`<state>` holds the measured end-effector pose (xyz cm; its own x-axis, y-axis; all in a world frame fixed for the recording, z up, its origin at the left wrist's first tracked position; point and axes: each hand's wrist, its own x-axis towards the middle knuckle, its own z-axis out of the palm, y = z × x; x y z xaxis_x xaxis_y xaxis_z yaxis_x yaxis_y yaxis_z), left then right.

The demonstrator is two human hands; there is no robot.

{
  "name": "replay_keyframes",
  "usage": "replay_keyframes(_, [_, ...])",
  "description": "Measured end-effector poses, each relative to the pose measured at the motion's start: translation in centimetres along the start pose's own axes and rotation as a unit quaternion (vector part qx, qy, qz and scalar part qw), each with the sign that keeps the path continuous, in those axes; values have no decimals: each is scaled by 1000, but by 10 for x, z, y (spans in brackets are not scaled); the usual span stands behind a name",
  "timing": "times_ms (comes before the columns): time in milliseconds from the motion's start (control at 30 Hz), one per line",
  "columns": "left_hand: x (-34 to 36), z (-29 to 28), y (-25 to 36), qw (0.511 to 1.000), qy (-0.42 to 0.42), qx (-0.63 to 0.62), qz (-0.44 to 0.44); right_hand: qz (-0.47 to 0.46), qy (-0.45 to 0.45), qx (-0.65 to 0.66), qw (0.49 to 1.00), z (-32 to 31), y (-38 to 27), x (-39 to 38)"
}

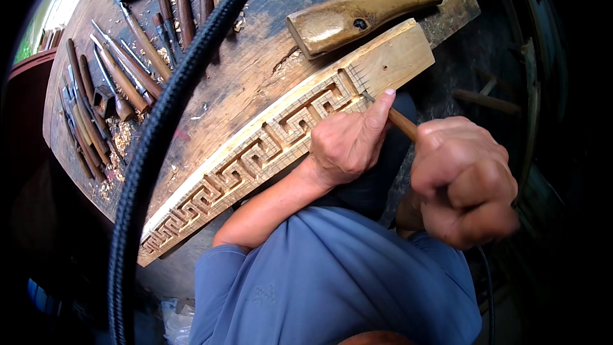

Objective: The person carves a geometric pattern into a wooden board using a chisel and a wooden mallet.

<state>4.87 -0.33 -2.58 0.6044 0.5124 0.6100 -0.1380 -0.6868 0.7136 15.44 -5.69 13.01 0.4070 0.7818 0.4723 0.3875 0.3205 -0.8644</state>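
Observation:
A long board of pale wood (402,57) slants across the bench, with a meander pattern cut into it and a drawn pencil grid. My right hand (463,182) is wrapped round the wooden handle of a carving chisel (402,124). The blade tip meets the board near the uncut gridded part at its right end. My left hand (348,144) rests against the board's near edge, fingers curled and one digit stretched along the chisel's blade. Part of the blade is hidden behind that digit. Just beyond the board lies a wooden mallet (351,19), touched by neither hand.
Several chisels and gouges (121,76) with wooden handles lie at the left of the worn workbench (236,80). Wood shavings (121,137) are scattered among them. A thick black braided cable (163,115) crosses the view in front of the bench.

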Motion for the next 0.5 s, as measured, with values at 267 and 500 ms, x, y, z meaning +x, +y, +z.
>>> replay_keyframes(267, [14, -5, 6, 1000, 10, -20, -20, 75, 142, 7, 987, 15, -5, -3])
replay_keyframes(500, [-2, -18, -1, 998, -5, -62, 24, 7, 157, 80, 984, 20, -18, -35])
